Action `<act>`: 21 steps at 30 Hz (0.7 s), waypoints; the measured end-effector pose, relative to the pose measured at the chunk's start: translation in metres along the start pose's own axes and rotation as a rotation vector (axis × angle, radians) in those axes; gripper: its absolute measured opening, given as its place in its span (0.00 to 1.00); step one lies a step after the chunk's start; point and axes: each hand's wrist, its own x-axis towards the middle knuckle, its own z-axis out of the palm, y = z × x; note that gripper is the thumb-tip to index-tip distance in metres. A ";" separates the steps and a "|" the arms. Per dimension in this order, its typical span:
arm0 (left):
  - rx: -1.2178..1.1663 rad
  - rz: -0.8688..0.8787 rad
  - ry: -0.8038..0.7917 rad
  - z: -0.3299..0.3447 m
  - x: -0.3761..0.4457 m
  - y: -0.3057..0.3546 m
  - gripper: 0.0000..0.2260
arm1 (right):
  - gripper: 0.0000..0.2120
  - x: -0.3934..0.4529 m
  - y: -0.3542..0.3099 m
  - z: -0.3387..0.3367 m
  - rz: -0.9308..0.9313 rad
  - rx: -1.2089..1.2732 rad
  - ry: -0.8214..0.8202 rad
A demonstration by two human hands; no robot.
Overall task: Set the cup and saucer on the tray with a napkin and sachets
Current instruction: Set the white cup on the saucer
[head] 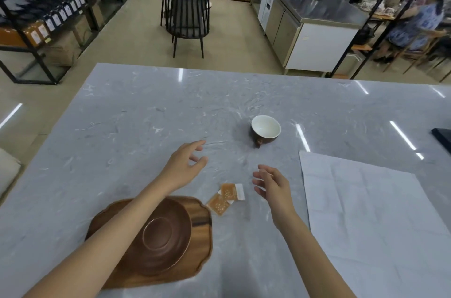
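Head view: only 1 cam, looks down over the marble tabletop.
Left hand: hovers above the tabletop, fingers loose and spread, grip holds nothing.
Right hand: same, fingers relaxed, grip empty, just beside the sachets.
Cup: brown outside, white inside, stands upright beyond both hands, small handle facing the person.
Saucer: brown, already sits on the wooden tray, partly under the left forearm.
Sachets: 2 orange packets, overlapping, flat on the tabletop between tray and right hand.
Napkin: big white creased sheet, lies flat at right, near the tabletop's edge.
Handling: cup prob. ceramic, so hard, smooth, breakable; take it by the handle or round the body, set down softly. Sachets v. light and thin, need a fingertip pinch at 1 edge. Napkin soft, limp, will flop; likely needs folding.
Room: wide bare stretch around the cup, nothing btwn it and the hands. Tray is near the front edge, so mind the forearm sweeping it.
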 end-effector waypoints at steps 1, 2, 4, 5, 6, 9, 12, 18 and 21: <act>-0.017 -0.006 -0.024 0.007 0.013 0.007 0.23 | 0.08 0.013 -0.004 -0.003 0.031 0.018 0.002; -0.044 -0.020 -0.047 0.013 0.026 0.013 0.23 | 0.08 0.025 -0.007 -0.006 0.063 0.039 0.001; -0.090 -0.051 -0.088 0.026 0.051 0.026 0.22 | 0.10 0.048 -0.014 -0.012 0.127 0.079 -0.009; -0.100 -0.066 -0.104 0.033 0.063 0.031 0.22 | 0.11 0.060 -0.017 -0.014 0.160 0.104 -0.019; -0.113 -0.084 -0.117 0.040 0.075 0.036 0.22 | 0.11 0.071 -0.020 -0.016 0.197 0.135 -0.032; -0.138 -0.127 -0.141 0.060 0.104 0.049 0.23 | 0.11 0.098 -0.027 -0.018 0.319 0.203 -0.082; -0.226 -0.179 -0.189 0.077 0.131 0.061 0.23 | 0.12 0.120 -0.032 -0.015 0.420 0.235 -0.155; -0.470 -0.317 -0.233 0.098 0.167 0.076 0.24 | 0.17 0.150 -0.031 -0.008 0.581 0.364 -0.404; -0.553 -0.340 -0.275 0.105 0.172 0.074 0.23 | 0.16 0.161 -0.025 -0.007 0.620 0.471 -0.456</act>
